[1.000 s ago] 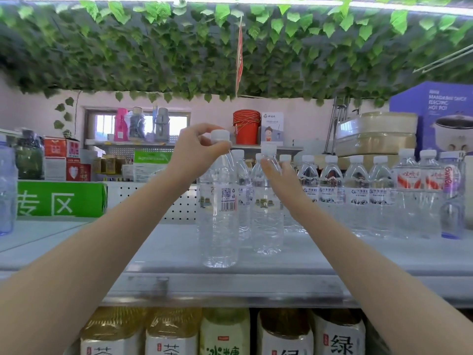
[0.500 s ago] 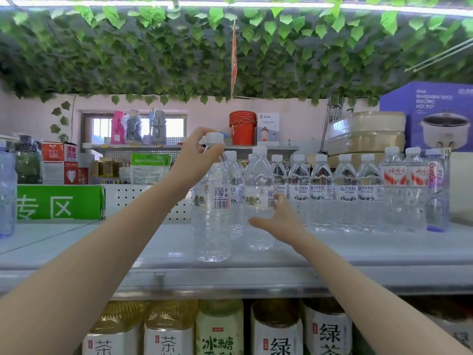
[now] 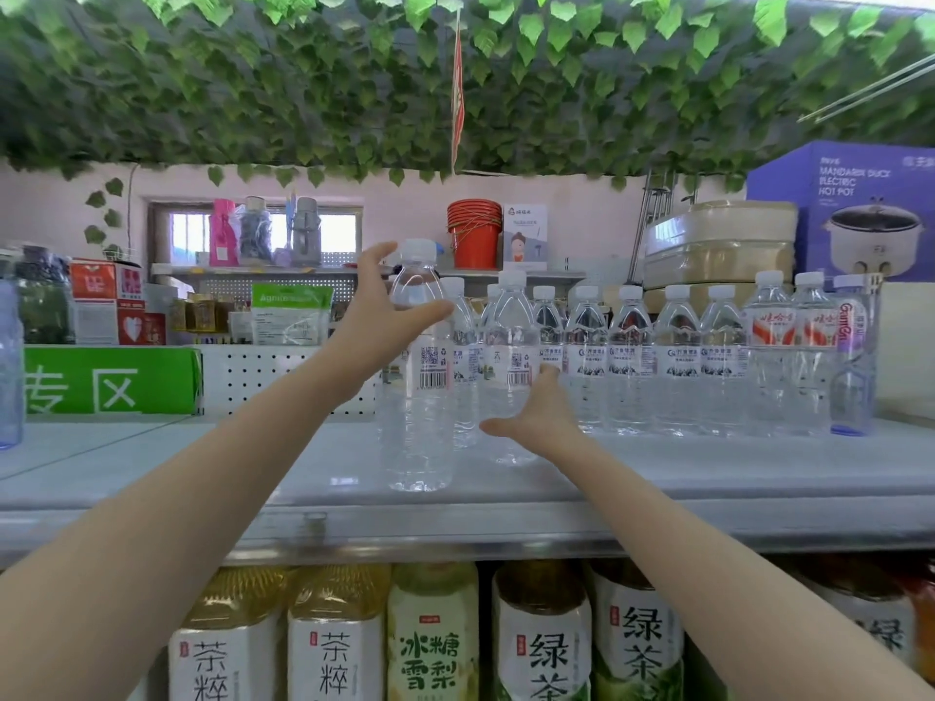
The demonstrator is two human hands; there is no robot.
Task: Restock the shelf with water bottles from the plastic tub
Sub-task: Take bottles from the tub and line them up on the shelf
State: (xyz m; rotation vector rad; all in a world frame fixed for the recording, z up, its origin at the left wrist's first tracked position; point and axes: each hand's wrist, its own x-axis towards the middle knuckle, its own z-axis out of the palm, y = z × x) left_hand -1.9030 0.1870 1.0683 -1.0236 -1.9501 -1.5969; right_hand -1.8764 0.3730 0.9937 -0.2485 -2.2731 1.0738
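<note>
On the top shelf point(image 3: 202, 473), near its front edge, the front bottle point(image 3: 419, 427) stands upright, long axis vertical, cap up. My left hand point(image 3: 384, 316) is at its shoulder, palm just left of the neck, and it is the nearer hand by far. The fingers are spread apart, the thumb lies across the front of the bottle below the cap, and nothing is clamped. I can't tell whether the thumb touches the plastic.

The right hand point(image 3: 539, 412) is low and flat, thumb out to the left, with straight fingertips against the label of the second bottle point(image 3: 508, 341). That bottle stands just behind and to the right of the front one, at the left end of the row of bottles point(image 3: 678, 356). No grip there either. The tub is out of view.

Compared with a second ago, the left hand has let go of the cap it was pinching and opened out. The right hand has slid from the second bottle's neck down to its lower body. I read this as both bottles placed, hands ready to come away.
</note>
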